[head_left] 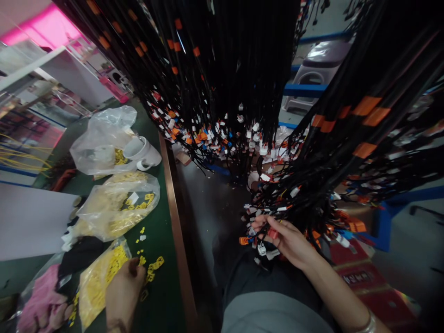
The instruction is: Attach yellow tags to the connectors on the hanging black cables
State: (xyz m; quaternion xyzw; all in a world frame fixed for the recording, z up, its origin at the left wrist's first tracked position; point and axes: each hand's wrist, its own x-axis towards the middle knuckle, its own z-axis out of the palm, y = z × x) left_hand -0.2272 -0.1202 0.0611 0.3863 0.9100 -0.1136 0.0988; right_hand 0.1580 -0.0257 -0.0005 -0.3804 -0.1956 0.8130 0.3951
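We have our right hand (289,240) closed lightly around a small orange plastic connector (272,233) at the end of a hanging bundle of black wire harnesses (312,194), thumb and fingers pinching it just above our lap. Our left hand (125,289) rests on the green worktop (163,259), fingers curled down onto the loose small yellow plastic clips (152,268) beside an open clear bag of the same yellow parts (99,277); whether it has picked one up we cannot tell.

We judge the work to be at an early or middle point: many white and orange connectors dangle from the harness curtain, and we cannot tell which are already fitted.

Further along the worktop lie a larger clear bag of pale yellow pieces (118,203), a crumpled clear bag (100,138) and a white mug on its side (144,152). The dense tangle of wires crowds the right hand.
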